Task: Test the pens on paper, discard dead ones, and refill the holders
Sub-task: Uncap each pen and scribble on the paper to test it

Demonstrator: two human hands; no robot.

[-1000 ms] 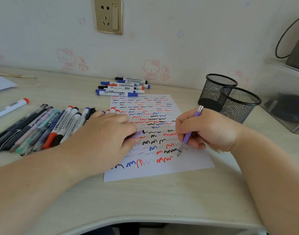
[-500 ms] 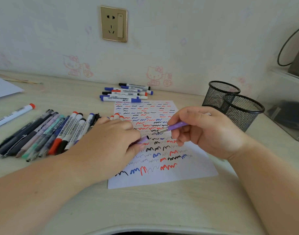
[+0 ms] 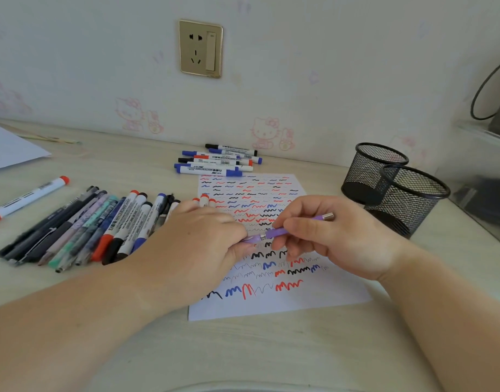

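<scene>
A white sheet of paper (image 3: pixel 322 295) covered with red, blue and black scribbles lies in the middle of the desk. My right hand (image 3: pixel 336 239) holds a purple pen (image 3: pixel 280 232) level above the sheet, tip pointing left. My left hand (image 3: pixel 197 244) rests on the sheet's left side and holds the purple cap (image 3: pixel 250 239), which meets the pen's tip. Two black mesh holders (image 3: pixel 413 199) stand at the right, both without pens.
A row of pens and markers (image 3: pixel 81 224) lies left of the paper. Several whiteboard markers (image 3: pixel 214 162) lie beyond the sheet near the wall. One red-capped marker (image 3: pixel 28 199) lies apart at far left. A clear box (image 3: pixel 481 190) stands at the right.
My right hand lifted the purple pen off the paper, turned it level and brought its tip to the cap in my left hand.
</scene>
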